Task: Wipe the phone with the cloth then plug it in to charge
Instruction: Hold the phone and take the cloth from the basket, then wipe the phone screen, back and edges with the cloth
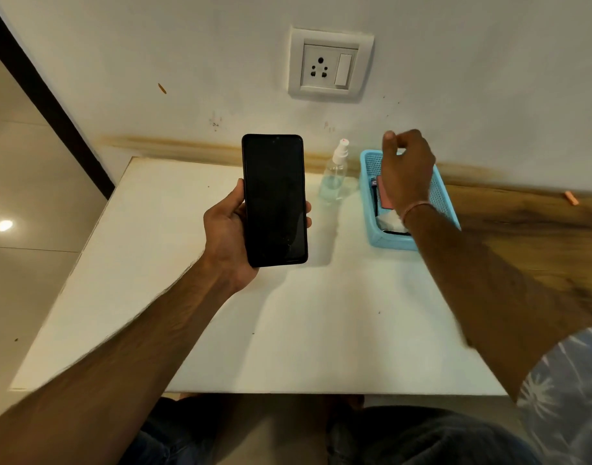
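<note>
In my head view, the left hand [225,236] grips the black phone [274,199] upright at frame centre, screen dark and facing me. The thumb lies along its left edge and the fingers [308,208] wrap round to the right edge, lifting it clear above the white table [287,330]. The right hand [407,169], right of centre, hovers over the blue basket [393,245], back toward me, fingers curled; I cannot tell whether they hold anything. Something white and crumpled [390,220] lies in the basket beneath the wrist. A spray bottle [334,176] stands between phone and basket. The wall socket [328,67] sits at upper centre.
</note>
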Demonstrator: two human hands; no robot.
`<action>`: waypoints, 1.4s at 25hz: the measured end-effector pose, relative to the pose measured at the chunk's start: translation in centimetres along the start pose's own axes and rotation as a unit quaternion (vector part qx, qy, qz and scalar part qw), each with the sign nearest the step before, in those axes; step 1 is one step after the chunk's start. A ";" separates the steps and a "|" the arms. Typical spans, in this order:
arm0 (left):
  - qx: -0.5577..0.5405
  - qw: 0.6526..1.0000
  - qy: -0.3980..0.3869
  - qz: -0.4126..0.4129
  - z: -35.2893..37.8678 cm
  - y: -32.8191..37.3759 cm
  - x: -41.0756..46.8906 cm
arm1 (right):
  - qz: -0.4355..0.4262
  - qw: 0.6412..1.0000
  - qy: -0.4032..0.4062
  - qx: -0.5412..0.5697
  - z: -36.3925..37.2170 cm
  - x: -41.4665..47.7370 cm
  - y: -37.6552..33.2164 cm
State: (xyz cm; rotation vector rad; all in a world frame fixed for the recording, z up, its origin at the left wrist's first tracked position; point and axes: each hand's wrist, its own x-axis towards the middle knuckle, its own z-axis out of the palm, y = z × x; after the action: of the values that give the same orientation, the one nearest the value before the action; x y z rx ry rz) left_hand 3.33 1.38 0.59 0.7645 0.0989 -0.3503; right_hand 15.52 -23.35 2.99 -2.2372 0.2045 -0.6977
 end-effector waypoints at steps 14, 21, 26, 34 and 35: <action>0.007 1.000 0.016 -0.008 0.0 -0.2 0.1 | 0.025 0.894 -0.266 -0.359 0.0 1.2 4.4; 0.008 1.000 0.024 -0.008 0.2 -0.1 -0.1 | 0.089 0.947 -0.137 -0.278 -1.9 1.9 5.4; -0.003 1.000 0.018 0.000 0.7 0.1 0.0 | 0.134 0.990 -0.049 0.002 -8.6 0.4 3.3; -0.010 0.999 0.032 0.000 0.6 0.1 -0.2 | 0.124 0.892 -0.152 0.406 -10.5 -9.2 -5.4; -0.009 0.999 0.040 0.002 0.9 0.2 -0.3 | 0.127 0.878 -0.167 0.430 -10.1 -10.3 -6.5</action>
State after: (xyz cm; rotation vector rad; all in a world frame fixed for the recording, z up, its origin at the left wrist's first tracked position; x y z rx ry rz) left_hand 3.07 0.92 1.44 0.7598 0.1747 -0.3144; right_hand 0.96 -21.61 9.02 -1.3940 0.0001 -0.1738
